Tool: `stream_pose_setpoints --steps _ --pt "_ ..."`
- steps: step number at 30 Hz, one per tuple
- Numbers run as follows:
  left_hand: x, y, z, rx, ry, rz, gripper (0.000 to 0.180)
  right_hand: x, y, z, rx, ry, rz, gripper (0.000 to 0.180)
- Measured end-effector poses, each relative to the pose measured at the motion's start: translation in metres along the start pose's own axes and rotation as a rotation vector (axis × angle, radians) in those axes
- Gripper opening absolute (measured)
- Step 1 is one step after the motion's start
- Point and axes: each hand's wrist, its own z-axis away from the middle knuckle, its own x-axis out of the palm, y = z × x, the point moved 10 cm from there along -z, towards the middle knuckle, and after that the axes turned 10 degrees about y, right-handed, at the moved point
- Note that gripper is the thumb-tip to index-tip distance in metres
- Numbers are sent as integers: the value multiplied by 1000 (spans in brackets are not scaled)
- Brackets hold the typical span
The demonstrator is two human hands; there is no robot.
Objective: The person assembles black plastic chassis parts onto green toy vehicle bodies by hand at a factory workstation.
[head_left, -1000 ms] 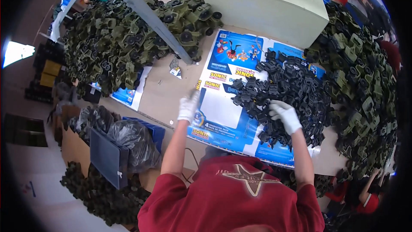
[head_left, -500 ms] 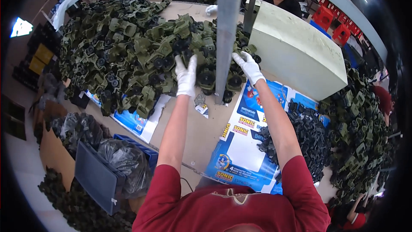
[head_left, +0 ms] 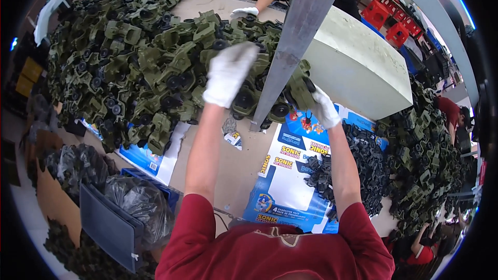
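Note:
A big heap of olive-green toy vehicles with black wheels covers the far left of the table. My left hand, in a white glove and blurred by motion, is stretched over the heap's near edge with nothing visible in it. My right hand, also gloved, grips one green toy vehicle just right of a slanted grey metal post.
A white block lies behind the post. Blue printed cardboard sheets carry a pile of black plastic parts. More green toys lie right. Another person's gloved hand works far off. Black bags sit lower left.
Both arms have swung from the black parts and blue sheets up to the green heap. My right hand has closed on a green vehicle; my left has moved further over the heap.

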Motion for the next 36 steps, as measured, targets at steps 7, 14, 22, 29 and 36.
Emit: stream_pose_setpoints --steps 7,14,22,29,36 --pt "-31 -29 52 403 -118 -850 67 -42 6 50 531 -240 1767 84" --pt "-30 -49 -13 296 -158 -1118 81 99 18 -5 -686 2 1547 79" --pt "-119 -47 40 -158 314 -687 57 24 -84 20 -293 371 1456 74" --pt "-66 -170 264 -738 -467 -368 60 -68 7 108 486 -246 1702 85" --pt "-89 -115 88 -97 19 -1046 95 67 29 -53 -66 -60 885 60"
